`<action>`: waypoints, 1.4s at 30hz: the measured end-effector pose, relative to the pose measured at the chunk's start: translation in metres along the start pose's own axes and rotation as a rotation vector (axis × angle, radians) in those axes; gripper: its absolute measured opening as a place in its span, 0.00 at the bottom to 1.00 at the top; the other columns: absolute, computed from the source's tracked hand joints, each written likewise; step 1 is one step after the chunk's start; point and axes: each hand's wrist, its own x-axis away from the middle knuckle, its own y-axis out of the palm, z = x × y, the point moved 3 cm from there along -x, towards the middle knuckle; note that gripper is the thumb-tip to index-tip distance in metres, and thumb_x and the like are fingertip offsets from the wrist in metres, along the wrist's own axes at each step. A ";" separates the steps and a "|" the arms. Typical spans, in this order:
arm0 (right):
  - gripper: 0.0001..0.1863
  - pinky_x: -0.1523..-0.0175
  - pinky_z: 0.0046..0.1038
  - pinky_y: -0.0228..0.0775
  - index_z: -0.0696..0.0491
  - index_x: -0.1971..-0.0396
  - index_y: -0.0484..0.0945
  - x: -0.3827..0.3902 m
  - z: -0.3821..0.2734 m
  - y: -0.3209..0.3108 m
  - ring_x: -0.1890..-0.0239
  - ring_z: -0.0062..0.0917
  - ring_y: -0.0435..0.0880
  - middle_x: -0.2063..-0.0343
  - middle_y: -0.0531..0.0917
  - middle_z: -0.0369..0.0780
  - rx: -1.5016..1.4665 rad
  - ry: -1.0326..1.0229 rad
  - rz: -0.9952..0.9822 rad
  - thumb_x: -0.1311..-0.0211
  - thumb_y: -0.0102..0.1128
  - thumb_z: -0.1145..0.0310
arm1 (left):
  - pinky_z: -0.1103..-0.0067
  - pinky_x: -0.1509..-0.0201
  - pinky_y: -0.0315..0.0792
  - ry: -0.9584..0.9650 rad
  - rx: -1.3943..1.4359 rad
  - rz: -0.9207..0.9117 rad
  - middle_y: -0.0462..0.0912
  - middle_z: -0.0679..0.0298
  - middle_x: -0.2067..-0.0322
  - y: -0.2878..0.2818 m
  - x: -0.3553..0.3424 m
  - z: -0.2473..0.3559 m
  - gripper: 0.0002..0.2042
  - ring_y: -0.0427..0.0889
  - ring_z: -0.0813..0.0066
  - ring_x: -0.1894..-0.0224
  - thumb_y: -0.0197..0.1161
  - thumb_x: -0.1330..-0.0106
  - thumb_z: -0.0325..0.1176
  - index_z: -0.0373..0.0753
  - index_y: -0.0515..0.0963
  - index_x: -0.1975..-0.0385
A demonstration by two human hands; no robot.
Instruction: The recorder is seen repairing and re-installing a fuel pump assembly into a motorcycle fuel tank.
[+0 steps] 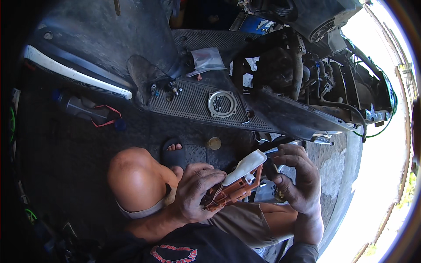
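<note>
My left hand [195,188] is closed around an orange plastic fuel pump unit [234,192], tilted up to the right above my lap. Thin wires show beside my fingers, and a flat white part [246,166] lies along the unit's upper side. Close to its right end, my right hand [300,179] pinches a small dark cylindrical piece [272,170] between thumb and fingers. Whether this piece touches the unit I cannot tell.
A scooter's ribbed footboard [188,103] lies ahead, bearing a metal ring [222,104], small fittings [174,88] and a clear plastic bag [207,60]. On the floor are a bottle [83,108] at left and a small round cup [214,143]. Exposed frame parts [302,70] stand far right.
</note>
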 end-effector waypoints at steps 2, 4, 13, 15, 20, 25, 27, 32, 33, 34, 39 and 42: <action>0.17 0.45 0.33 0.77 0.59 0.55 0.84 0.000 0.004 0.004 0.48 0.34 0.82 0.50 0.82 0.46 -0.102 0.052 -0.035 0.37 0.72 0.63 | 0.65 0.48 0.77 0.008 -0.010 -0.009 0.85 0.54 0.55 -0.001 -0.001 0.001 0.30 0.81 0.55 0.54 0.80 0.52 0.33 0.32 0.76 0.49; 0.18 0.45 0.33 0.77 0.60 0.54 0.84 -0.001 0.006 0.007 0.47 0.33 0.82 0.48 0.80 0.47 -0.196 0.137 -0.064 0.36 0.71 0.62 | 0.65 0.48 0.77 0.013 -0.023 -0.018 0.85 0.54 0.55 -0.001 -0.001 0.001 0.30 0.81 0.55 0.54 0.80 0.52 0.33 0.32 0.76 0.49; 0.18 0.40 0.35 0.73 0.62 0.56 0.87 -0.002 0.025 0.019 0.42 0.35 0.79 0.43 0.77 0.51 -0.593 0.357 -0.201 0.37 0.73 0.62 | 0.62 0.47 0.77 0.035 -0.060 -0.113 0.85 0.52 0.56 -0.001 0.001 0.000 0.32 0.81 0.53 0.53 0.78 0.52 0.33 0.29 0.75 0.45; 0.17 0.38 0.36 0.71 0.61 0.58 0.88 -0.002 0.028 0.020 0.40 0.35 0.77 0.42 0.77 0.51 -0.655 0.374 -0.190 0.38 0.74 0.62 | 0.62 0.47 0.77 0.076 -0.062 -0.143 0.84 0.52 0.55 0.001 0.000 0.001 0.33 0.81 0.52 0.53 0.77 0.51 0.32 0.29 0.74 0.43; 0.15 0.35 0.40 0.67 0.60 0.60 0.88 0.002 0.034 0.018 0.38 0.36 0.75 0.41 0.77 0.52 -0.720 0.402 -0.303 0.39 0.75 0.64 | 0.63 0.47 0.76 0.079 -0.039 -0.179 0.84 0.51 0.54 0.005 -0.003 0.002 0.33 0.80 0.51 0.53 0.76 0.50 0.32 0.28 0.74 0.43; 0.16 0.39 0.36 0.71 0.61 0.60 0.87 0.002 0.034 0.029 0.39 0.34 0.76 0.42 0.77 0.51 -0.817 0.490 -0.305 0.39 0.75 0.63 | 0.64 0.48 0.76 0.028 -0.037 -0.221 0.83 0.51 0.54 0.010 0.001 -0.004 0.33 0.80 0.51 0.53 0.77 0.50 0.32 0.28 0.74 0.42; 0.17 0.41 0.34 0.72 0.61 0.59 0.87 0.003 0.036 0.030 0.40 0.33 0.77 0.42 0.77 0.51 -0.850 0.543 -0.288 0.39 0.75 0.62 | 0.63 0.48 0.77 0.072 -0.086 -0.162 0.85 0.52 0.57 0.012 0.000 -0.006 0.35 0.83 0.54 0.56 0.81 0.51 0.38 0.27 0.74 0.45; 0.15 0.45 0.32 0.76 0.62 0.61 0.86 -0.001 0.039 0.017 0.47 0.30 0.82 0.45 0.78 0.50 -0.596 0.373 -0.146 0.35 0.71 0.63 | 0.62 0.49 0.78 0.035 -0.052 -0.158 0.83 0.50 0.55 0.010 -0.005 -0.006 0.35 0.83 0.52 0.53 0.80 0.52 0.34 0.26 0.73 0.44; 0.14 0.46 0.31 0.76 0.62 0.63 0.85 0.000 0.037 0.014 0.48 0.28 0.82 0.47 0.80 0.49 -0.532 0.368 -0.104 0.34 0.70 0.64 | 0.62 0.49 0.78 0.018 -0.016 -0.181 0.82 0.49 0.54 0.009 -0.004 -0.007 0.36 0.83 0.51 0.53 0.79 0.53 0.33 0.26 0.73 0.43; 0.14 0.46 0.31 0.76 0.62 0.63 0.85 0.000 0.037 0.013 0.48 0.28 0.82 0.47 0.80 0.49 -0.534 0.367 -0.105 0.34 0.70 0.64 | 0.62 0.49 0.78 0.018 -0.019 -0.181 0.82 0.49 0.54 0.008 -0.004 -0.007 0.36 0.83 0.51 0.53 0.79 0.53 0.33 0.26 0.73 0.43; 0.11 0.50 0.27 0.76 0.62 0.62 0.83 -0.003 0.037 0.002 0.54 0.23 0.84 0.56 0.83 0.44 -0.451 0.236 0.024 0.32 0.68 0.68 | 0.66 0.44 0.78 -0.582 0.565 -0.230 0.79 0.47 0.45 0.009 0.012 -0.013 0.33 0.82 0.59 0.48 0.73 0.41 0.28 0.26 0.68 0.36; 0.10 0.54 0.22 0.77 0.63 0.57 0.81 -0.001 0.037 -0.004 0.60 0.20 0.85 0.58 0.84 0.42 -0.574 0.336 0.072 0.31 0.66 0.71 | 0.69 0.37 0.77 -0.773 0.886 -0.150 0.77 0.48 0.43 0.010 0.006 -0.006 0.33 0.81 0.62 0.42 0.70 0.35 0.28 0.25 0.62 0.33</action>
